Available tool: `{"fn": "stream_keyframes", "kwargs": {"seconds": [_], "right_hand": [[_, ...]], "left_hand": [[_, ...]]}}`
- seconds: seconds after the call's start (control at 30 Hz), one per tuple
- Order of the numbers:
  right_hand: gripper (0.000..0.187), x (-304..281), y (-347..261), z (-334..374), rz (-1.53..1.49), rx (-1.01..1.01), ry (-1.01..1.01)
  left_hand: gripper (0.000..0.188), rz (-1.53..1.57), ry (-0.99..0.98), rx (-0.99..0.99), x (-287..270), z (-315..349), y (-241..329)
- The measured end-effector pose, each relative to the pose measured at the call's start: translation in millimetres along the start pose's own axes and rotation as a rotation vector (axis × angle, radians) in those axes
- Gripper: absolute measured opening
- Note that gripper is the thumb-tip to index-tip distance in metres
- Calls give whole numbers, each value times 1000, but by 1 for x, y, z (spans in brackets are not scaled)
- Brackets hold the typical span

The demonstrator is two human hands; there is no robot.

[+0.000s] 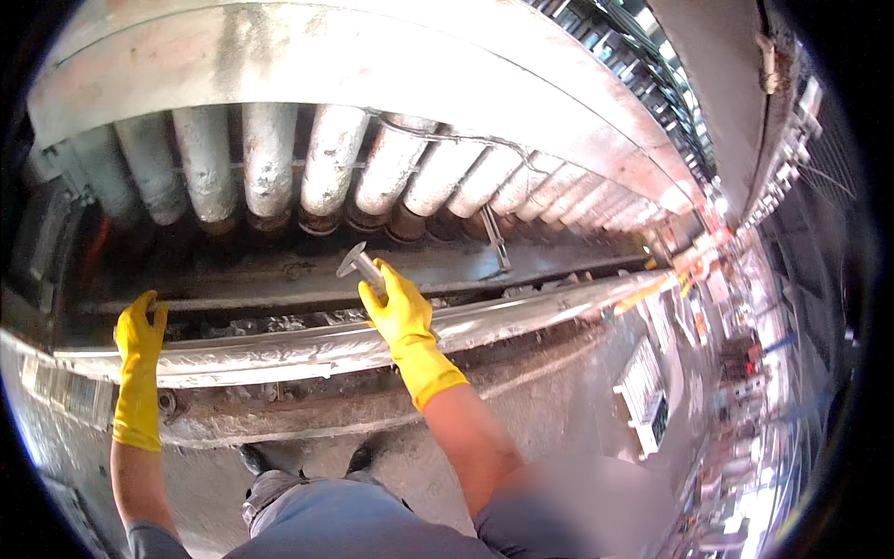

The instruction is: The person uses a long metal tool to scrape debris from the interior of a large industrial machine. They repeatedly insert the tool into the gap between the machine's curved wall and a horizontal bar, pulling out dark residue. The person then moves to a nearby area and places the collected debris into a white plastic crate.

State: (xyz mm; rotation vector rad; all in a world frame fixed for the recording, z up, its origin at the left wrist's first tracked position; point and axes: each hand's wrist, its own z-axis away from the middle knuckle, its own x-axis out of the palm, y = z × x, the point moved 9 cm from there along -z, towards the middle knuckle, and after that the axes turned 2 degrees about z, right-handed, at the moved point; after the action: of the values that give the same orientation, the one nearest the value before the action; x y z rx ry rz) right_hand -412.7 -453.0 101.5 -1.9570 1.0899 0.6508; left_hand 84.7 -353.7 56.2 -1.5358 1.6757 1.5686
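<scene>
My right hand, in a long yellow rubber glove, is closed round the grey handle of a metal scraper-like tool. A flat, flared head tops the tool and points up and left, over the trough. My left hand, gloved the same way, hangs over the near edge of the trough at the far left. Its fingers are bent, with thumb and forefinger apart, and nothing shows between them. Whether it touches the metal rim is unclear. Dark and shiny lumps lie along the trough behind the rim.
A row of thick, crusted pipes comes down beyond the trough beneath a large pale housing. A narrow metal bracket stands among them. On the floor to the right is a white slatted rack. My shoes stand close to a low ledge.
</scene>
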Motion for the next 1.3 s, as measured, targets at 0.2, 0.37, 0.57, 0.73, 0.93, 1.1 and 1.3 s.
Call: {"fn": "stream_keyframes", "kwargs": {"seconds": [0.2, 0.37, 0.57, 0.73, 0.93, 1.1, 1.3], "right_hand": [[48, -58, 124, -1, 14, -27, -173], [36, -99, 303, 15, 322, 523, -90], [37, -99, 310, 26, 299, 626, -155], [40, -106, 311, 32, 340, 671, -227], [41, -105, 305, 44, 256, 798, -267], [40, -121, 295, 52, 288, 787, -280], [40, -110, 293, 65, 287, 785, -327]], "left_hand": [[39, -92, 35, -263, 9, 20, -30], [39, -110, 109, -240, 8, 38, -50], [40, -76, 64, -363, 16, 47, -95], [39, -121, 27, -370, 25, 50, -82], [40, -73, 11, -408, 28, 61, -96], [40, -47, -31, -495, 33, 71, -57], [37, -128, 135, -294, 15, 84, -97]]}}
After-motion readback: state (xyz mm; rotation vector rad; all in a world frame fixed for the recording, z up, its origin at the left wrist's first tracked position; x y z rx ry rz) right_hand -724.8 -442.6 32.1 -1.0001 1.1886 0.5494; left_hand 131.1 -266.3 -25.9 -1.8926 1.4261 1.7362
